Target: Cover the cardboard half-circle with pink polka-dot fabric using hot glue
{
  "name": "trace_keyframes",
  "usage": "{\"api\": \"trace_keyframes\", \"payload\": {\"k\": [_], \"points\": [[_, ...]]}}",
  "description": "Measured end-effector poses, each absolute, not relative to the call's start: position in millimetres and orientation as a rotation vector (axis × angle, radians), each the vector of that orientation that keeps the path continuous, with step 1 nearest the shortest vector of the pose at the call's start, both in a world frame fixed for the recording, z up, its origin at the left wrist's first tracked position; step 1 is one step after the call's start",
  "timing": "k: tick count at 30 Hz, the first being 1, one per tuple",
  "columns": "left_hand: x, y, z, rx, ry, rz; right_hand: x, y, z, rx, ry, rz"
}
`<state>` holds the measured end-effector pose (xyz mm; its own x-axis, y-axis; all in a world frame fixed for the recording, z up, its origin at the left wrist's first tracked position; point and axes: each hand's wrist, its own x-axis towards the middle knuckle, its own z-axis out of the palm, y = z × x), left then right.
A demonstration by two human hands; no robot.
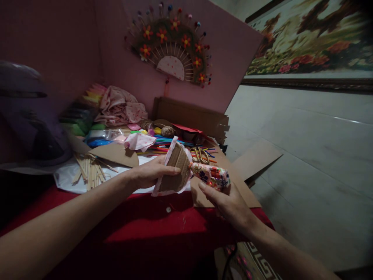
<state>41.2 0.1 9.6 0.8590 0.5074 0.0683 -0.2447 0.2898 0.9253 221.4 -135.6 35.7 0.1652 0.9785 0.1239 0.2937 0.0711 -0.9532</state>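
Observation:
My left hand [151,171] grips a half-round piece of brown cardboard [175,167], thumb on its bare face. Pale pink dotted fabric [159,188] edges the cardboard and sticks out past it. Wrapped around a glue gun with a floral pattern [206,173] is my right hand [224,198]. The gun's nozzle points left, at the cardboard's right edge; whether it touches is too small to tell. A small red light glows on the gun. Gold-handled scissors [199,154] lie just behind it.
Wooden sticks [90,173] and a cardboard half-disc [118,153] lie at left on the red-covered table [140,225]. Coloured pipe cleaners [166,146], twine and crumpled dotted fabric [119,107] are further back. A flowered fan [171,46] hangs on a pink board; flat cardboard [239,190] lies right.

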Motion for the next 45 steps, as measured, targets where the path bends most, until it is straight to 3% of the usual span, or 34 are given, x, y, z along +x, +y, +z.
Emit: {"api": "trace_keyframes", "payload": {"k": [23,45], "points": [[39,-3,9,1.270,0.245,0.386,217,-129,51,-1.424,-1.345,0.757],[40,-1,10,1.188,0.304,0.453,223,-142,29,-1.412,-1.296,0.898]]}}
